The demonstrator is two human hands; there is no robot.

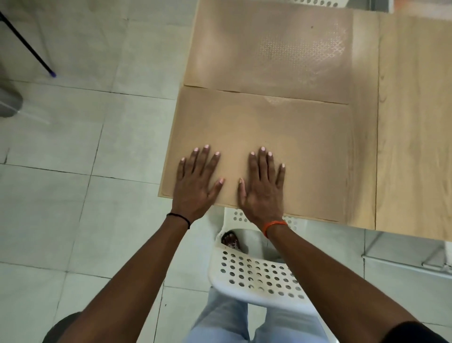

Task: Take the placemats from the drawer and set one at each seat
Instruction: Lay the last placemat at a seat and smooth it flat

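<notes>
Two tan placemats lie on the wooden table (pixel 413 122). The near placemat (pixel 305 151) covers the table's front left corner, in front of a white chair. The far placemat (pixel 256 44) lies just beyond it, their edges nearly touching. My left hand (pixel 198 181) and my right hand (pixel 263 183) rest flat, palms down and fingers spread, side by side on the near placemat close to its front edge. Neither hand holds anything.
A white perforated chair (pixel 256 274) stands between me and the table's front edge. Another white chair (pixel 318 2) shows at the table's far side. Grey tiled floor (pixel 85 147) lies to the left, with a thin black pole (pixel 27 41) leaning there.
</notes>
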